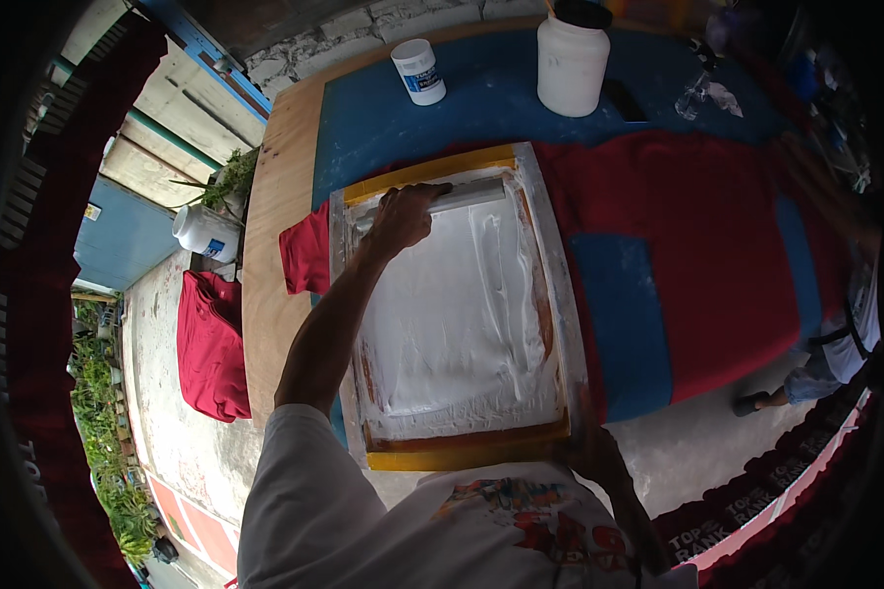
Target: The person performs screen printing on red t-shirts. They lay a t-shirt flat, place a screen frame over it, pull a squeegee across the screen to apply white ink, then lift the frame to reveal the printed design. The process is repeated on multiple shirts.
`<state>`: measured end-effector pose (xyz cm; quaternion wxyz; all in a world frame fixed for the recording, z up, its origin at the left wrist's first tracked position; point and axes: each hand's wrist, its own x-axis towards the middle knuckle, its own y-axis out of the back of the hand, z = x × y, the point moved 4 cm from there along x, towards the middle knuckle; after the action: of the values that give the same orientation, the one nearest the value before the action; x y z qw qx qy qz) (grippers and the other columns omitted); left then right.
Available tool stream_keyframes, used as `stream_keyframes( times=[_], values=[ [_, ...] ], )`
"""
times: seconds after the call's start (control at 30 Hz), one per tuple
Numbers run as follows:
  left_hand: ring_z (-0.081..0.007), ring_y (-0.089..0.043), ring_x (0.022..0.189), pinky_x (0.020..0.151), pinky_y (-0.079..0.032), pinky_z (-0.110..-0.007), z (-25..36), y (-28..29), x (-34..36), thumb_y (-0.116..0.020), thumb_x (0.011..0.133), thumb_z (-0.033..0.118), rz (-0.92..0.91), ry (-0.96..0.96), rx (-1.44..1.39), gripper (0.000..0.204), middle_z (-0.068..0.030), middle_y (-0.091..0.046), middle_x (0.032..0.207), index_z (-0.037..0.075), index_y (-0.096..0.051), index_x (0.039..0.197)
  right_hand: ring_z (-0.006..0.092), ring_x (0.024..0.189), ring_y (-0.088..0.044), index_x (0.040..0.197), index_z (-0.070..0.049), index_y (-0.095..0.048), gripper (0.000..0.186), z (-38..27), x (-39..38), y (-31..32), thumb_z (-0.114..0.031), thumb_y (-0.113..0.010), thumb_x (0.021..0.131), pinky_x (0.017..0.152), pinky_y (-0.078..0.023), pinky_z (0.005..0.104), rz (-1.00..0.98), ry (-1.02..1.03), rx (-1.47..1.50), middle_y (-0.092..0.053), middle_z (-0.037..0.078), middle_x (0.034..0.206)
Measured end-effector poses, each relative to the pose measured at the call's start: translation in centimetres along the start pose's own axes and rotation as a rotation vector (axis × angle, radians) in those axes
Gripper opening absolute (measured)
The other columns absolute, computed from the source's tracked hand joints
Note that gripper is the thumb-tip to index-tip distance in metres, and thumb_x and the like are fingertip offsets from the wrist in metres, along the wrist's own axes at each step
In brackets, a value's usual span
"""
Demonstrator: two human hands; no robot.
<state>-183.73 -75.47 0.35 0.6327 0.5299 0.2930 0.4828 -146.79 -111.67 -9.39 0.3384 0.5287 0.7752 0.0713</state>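
The left hand (403,218) has its fingers around a long, grey, straight-edged squeegee (473,195) at the far end of a rectangular, yellow-taped screen (562,285) on the blue worktop (363,123), while the shadowed right hand's (587,450) fingers, near its near-right corner, I cannot tell.

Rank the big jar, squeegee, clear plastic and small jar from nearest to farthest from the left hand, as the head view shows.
1. Squeegee: in the left hand.
2. Small jar: nearly straight ahead.
3. Big jar: ahead, to the right.
4. Clear plastic: ahead, farthest right.
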Motion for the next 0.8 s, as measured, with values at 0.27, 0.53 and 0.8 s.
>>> stream_keyframes(
  times=[0.27, 0.53, 0.8],
  values=[
    [-0.0375, -0.075, 0.117, 0.109, -0.055, -0.052, -0.5, -3.5, 8.2, -0.069, 0.082, -0.006, -0.123, 0.048, 0.162, 0.053, -0.0202, -0.080, 0.118, 0.009, -0.078, 0.132, 0.0542, 0.120, -0.071, 0.176, -0.008, -0.008, 0.136, -0.4, 0.2, 0.1, -0.057, -0.093, 0.082, 0.101, -0.061, 0.0558, 0.015, 0.076, 0.007, -0.067, 0.038, 0.139],
    [-0.0328, -0.071, 0.126, 0.115, -0.048, -0.055, 1.1, -3.1, 4.2, -0.067, 0.084, -0.009, -0.289, -0.069, 0.099, 0.066, -0.0141, -0.078, 0.130, 0.019, -0.073, 0.144, 0.0525, 0.125, -0.069, 0.175, -0.005, -0.007, 0.137, -0.6, 0.1, 0.1, -0.057, -0.093, 0.081, 0.104, -0.060, 0.0541, -0.011, 0.031, 0.021, -0.061, 0.036, 0.150],
    [-0.0246, -0.064, 0.127, 0.114, -0.043, -0.046, 11.2, -3.4, -13.3, -0.073, 0.082, -0.010, -0.373, -0.288, 0.037, 0.073, -0.0042, -0.071, 0.138, 0.020, -0.069, 0.149, 0.0529, 0.133, -0.065, 0.176, -0.006, -0.006, 0.134, 0.1, 0.2, -0.2, -0.057, -0.091, 0.084, 0.111, -0.056, 0.0546, -0.006, 0.092, 0.080, -0.055, 0.036, 0.157]
  ],
)
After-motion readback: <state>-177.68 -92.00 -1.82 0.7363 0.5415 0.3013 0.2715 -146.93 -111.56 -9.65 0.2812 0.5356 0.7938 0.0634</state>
